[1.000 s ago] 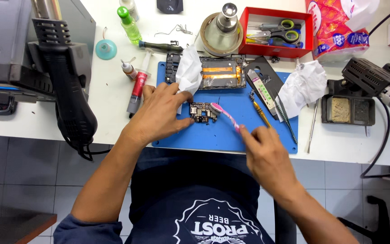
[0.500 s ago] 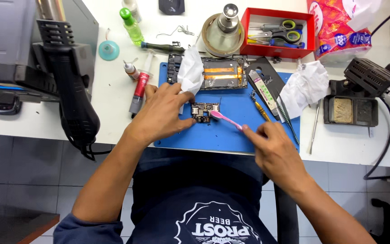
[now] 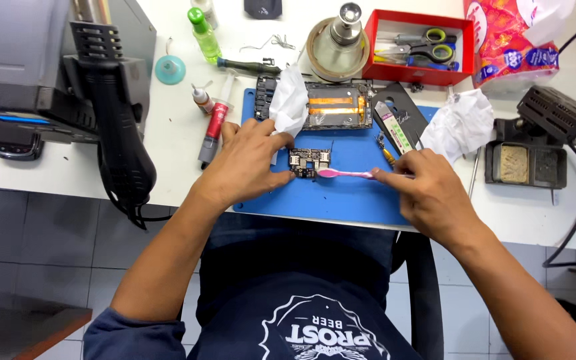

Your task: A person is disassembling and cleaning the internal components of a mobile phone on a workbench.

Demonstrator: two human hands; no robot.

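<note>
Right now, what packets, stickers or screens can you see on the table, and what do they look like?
Snack packet: far right corner, crinkly red and orange bag with a blue patch.
Small device with a screen: left table edge, under the grey machine, dark and rounded, screen dark.
Labelled strip: right of the blue mat's top, on a black cover, long, white and green.
Tube: beside the left hand, red label, grey ends.
</note>
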